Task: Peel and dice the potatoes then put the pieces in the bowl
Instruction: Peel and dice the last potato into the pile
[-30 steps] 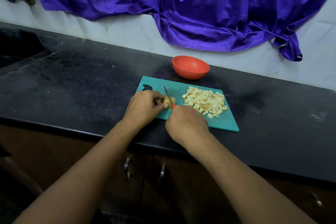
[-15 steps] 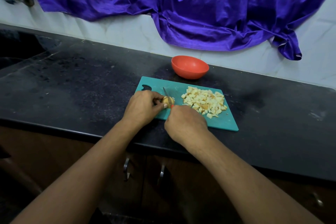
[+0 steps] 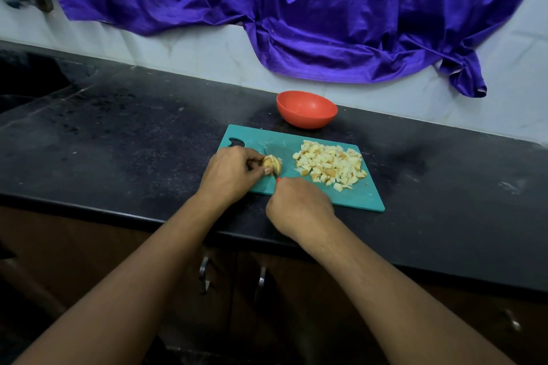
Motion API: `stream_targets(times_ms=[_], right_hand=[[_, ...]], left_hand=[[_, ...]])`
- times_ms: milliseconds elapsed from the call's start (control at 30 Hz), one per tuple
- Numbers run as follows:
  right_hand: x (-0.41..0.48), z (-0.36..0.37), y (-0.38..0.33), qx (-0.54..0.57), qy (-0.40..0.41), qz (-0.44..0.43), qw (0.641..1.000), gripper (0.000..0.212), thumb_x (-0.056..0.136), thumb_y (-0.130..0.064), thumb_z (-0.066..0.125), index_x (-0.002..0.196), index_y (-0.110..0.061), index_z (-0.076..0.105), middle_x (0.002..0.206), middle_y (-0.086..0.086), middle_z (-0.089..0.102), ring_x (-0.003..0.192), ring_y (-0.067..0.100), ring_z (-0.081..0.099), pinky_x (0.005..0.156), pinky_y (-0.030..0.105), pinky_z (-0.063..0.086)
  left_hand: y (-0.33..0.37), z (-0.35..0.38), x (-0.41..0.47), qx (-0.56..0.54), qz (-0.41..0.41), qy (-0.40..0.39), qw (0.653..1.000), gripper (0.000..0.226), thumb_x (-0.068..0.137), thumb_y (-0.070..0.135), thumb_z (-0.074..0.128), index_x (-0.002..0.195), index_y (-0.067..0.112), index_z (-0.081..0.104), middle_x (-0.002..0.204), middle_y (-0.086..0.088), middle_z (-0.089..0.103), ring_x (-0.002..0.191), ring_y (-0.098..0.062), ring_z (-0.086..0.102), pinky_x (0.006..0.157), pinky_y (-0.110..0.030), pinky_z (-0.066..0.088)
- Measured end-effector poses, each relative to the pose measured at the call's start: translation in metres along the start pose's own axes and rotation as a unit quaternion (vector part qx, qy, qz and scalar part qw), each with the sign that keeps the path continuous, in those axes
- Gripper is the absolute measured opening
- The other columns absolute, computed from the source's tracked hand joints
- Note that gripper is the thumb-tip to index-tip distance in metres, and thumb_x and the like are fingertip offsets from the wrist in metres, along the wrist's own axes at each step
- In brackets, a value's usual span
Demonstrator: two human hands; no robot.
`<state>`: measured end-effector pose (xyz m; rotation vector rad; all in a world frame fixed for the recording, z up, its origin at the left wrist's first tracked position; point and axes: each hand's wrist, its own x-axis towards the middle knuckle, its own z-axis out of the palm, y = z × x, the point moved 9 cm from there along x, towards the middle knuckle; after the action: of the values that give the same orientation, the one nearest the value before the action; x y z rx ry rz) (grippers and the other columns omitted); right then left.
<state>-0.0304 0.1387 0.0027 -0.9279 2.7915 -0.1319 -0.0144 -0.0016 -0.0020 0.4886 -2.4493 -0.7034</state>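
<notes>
A teal cutting board (image 3: 358, 197) lies on the black counter. On its left half my left hand (image 3: 229, 172) pinches a small sliced potato piece (image 3: 272, 165) between thumb and fingers. My right hand (image 3: 299, 207) grips a knife (image 3: 278, 179) by its red handle; the blade is down at the potato and mostly hidden. A heap of diced potato (image 3: 330, 164) covers the board's right half. Behind the board stands an orange bowl (image 3: 307, 109) with nothing visible inside.
The black counter (image 3: 133, 142) stretches left toward a dark sink area (image 3: 26, 80). A purple cloth (image 3: 296, 9) hangs on the white wall behind the bowl. Cabinet doors with metal handles (image 3: 204, 272) are below the counter edge.
The knife blade, raised above the potato piece earlier, has come down into it. My left hand keeps its hold on the piece. Board, heap and bowl are unmoved.
</notes>
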Motion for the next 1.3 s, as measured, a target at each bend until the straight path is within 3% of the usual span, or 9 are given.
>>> stream_targets(times_ms=[267,400,667,933,1067,1300], right_hand=[[-0.006,0.005,0.004,-0.003,-0.023,-0.005,1.000,0.031,0.103,-0.029,0.051,0.130,-0.015,0.057,0.121,0.007,0.059,0.106,0.025,0.060,0.080,0.038,0.051],[-0.009,0.005,0.012,0.036,-0.029,0.000,0.999,0.027,0.104,-0.030,0.048,0.124,-0.015,0.059,0.114,0.006,0.060,0.104,0.024,0.060,0.089,0.042,0.054],[-0.005,-0.003,0.016,0.106,-0.006,0.008,0.994,0.023,0.106,-0.031,0.043,0.098,-0.016,0.058,0.096,0.004,0.060,0.093,0.022,0.062,0.071,0.035,0.045],[-0.004,-0.023,0.005,0.070,0.022,0.017,0.997,0.028,0.106,-0.035,0.045,0.110,-0.014,0.063,0.095,0.003,0.059,0.094,0.023,0.062,0.082,0.041,0.055],[-0.006,-0.024,-0.001,0.064,0.019,0.011,0.998,0.026,0.105,-0.032,0.046,0.111,-0.013,0.063,0.098,0.005,0.061,0.095,0.024,0.063,0.083,0.042,0.056],[-0.001,-0.020,-0.001,0.052,0.020,0.022,0.998,0.027,0.105,-0.033,0.046,0.114,-0.013,0.063,0.094,0.003,0.058,0.093,0.024,0.061,0.074,0.038,0.050]], left_hand=[[0.001,-0.001,-0.001,-0.004,-0.007,0.001,1.000,0.024,0.086,0.036,0.080,0.107,0.024,0.079,0.079,0.012,0.071,0.077,-0.008,0.066,0.079,-0.038,0.057],[0.001,-0.001,-0.001,-0.003,-0.005,-0.003,1.000,0.024,0.086,0.037,0.080,0.107,0.024,0.079,0.079,0.012,0.070,0.076,-0.008,0.065,0.078,-0.037,0.057],[0.001,-0.002,-0.003,-0.023,-0.001,-0.004,1.000,0.023,0.087,0.035,0.080,0.106,0.022,0.080,0.080,0.009,0.072,0.076,-0.010,0.066,0.079,-0.040,0.056],[-0.002,-0.002,-0.003,-0.036,-0.006,-0.008,0.999,0.028,0.087,0.035,0.080,0.113,0.024,0.078,0.085,0.015,0.072,0.076,-0.002,0.062,0.079,-0.028,0.055],[-0.005,-0.003,-0.004,-0.056,-0.007,0.001,0.998,0.020,0.084,0.030,0.082,0.099,0.017,0.080,0.078,0.012,0.073,0.074,-0.004,0.066,0.080,-0.036,0.057],[-0.014,-0.002,-0.002,-0.097,-0.030,0.001,0.995,0.032,0.083,0.030,0.085,0.114,0.022,0.078,0.078,0.018,0.070,0.072,0.004,0.065,0.081,-0.026,0.057]])
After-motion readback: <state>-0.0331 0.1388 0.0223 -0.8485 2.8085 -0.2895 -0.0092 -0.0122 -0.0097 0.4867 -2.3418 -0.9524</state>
